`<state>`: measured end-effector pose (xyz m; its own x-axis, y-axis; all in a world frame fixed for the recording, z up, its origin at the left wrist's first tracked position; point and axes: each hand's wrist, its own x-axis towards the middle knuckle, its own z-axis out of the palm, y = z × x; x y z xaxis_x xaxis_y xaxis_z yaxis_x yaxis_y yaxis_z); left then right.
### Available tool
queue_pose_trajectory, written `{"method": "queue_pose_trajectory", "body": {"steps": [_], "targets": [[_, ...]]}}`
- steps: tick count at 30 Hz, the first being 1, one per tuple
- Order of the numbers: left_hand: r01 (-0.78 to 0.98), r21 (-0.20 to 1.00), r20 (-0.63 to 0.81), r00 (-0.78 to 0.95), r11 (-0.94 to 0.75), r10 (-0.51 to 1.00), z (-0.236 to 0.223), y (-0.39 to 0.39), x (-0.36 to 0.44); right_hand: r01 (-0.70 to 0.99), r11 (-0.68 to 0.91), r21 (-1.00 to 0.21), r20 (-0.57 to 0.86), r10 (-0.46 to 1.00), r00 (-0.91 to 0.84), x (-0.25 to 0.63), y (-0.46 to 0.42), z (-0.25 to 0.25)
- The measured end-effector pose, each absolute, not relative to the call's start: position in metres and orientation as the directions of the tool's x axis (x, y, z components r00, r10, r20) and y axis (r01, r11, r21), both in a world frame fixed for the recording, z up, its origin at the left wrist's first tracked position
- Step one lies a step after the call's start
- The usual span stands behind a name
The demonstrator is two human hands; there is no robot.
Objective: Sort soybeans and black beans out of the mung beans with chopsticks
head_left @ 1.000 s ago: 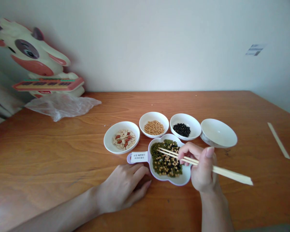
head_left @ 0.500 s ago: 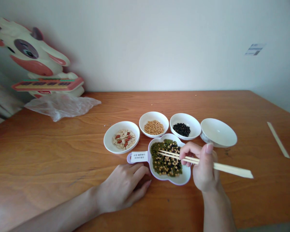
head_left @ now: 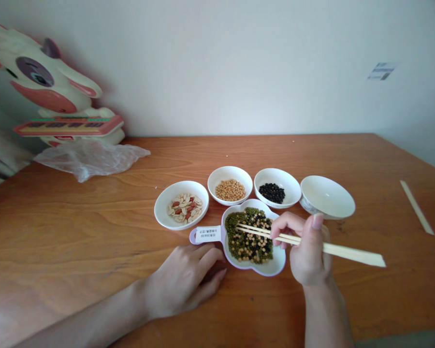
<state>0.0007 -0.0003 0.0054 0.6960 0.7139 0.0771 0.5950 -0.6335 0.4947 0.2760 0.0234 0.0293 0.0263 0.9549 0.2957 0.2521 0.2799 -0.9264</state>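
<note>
My right hand [head_left: 309,249] holds a pair of pale wooden chopsticks [head_left: 353,253], closed around their middle. Their tips reach into mixed green, black and yellow beans [head_left: 249,241] at the left part of a flower-shaped white dish [head_left: 280,265] with a lilac edge. Whether a bean is between the tips is too small to tell. Resting on the table, my left hand [head_left: 184,278] has loosely bent fingers, thumb apart, and grips nothing visible. It lies just below the dish's labelled handle [head_left: 207,234], near the dish's left side.
Behind the dish stand white bowls: one with peanuts [head_left: 184,209], one with yellow beans [head_left: 230,190], one with black beans [head_left: 271,193], and a bare bowl [head_left: 328,197]. A chopstick sleeve-like pale strip [head_left: 416,208] lies far right. Back left are a plastic bag [head_left: 90,159] and cow toy [head_left: 65,92].
The whole view has shifted very slightly. My right hand and the chopsticks have edged a little to the right, tips still among the beans. My left hand has stayed in place.
</note>
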Motion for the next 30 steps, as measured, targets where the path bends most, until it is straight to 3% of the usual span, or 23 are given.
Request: {"method": "queue_pose_trajectory", "body": {"steps": [7,10,14,18,22,26,30], "targets": [[0.588,0.491,0.088,0.7,-0.643,0.708,0.007,0.0,0.001,0.241,0.32,-0.916,0.353,0.929,0.11,0.278,0.025,0.037],[0.589,0.49,0.085,0.702,-0.642,0.708,0.007,0.0,0.001,0.28,0.354,-0.892,0.43,0.856,0.289,0.281,0.024,0.041],[0.59,0.482,0.085,0.704,-0.647,0.705,0.007,0.0,0.0,0.306,0.388,-0.869,0.492,0.623,0.608,0.283,0.023,0.046],[0.586,0.486,0.096,0.702,-0.648,0.706,0.008,0.0,0.0,0.27,0.374,-0.887,0.447,0.55,0.706,0.281,0.023,0.05],[0.577,0.493,0.118,0.697,-0.651,0.707,0.009,0.0,0.001,0.239,0.353,-0.905,0.419,0.634,0.65,0.281,0.023,0.052],[0.586,0.483,0.097,0.703,-0.651,0.705,0.008,0.0,0.001,0.26,0.262,-0.929,0.355,0.825,0.44,0.289,0.02,0.053],[0.587,0.484,0.084,0.707,-0.649,0.702,0.007,0.0,0.0,0.343,0.27,-0.9,0.355,0.909,0.218,0.305,0.019,0.048]]}}
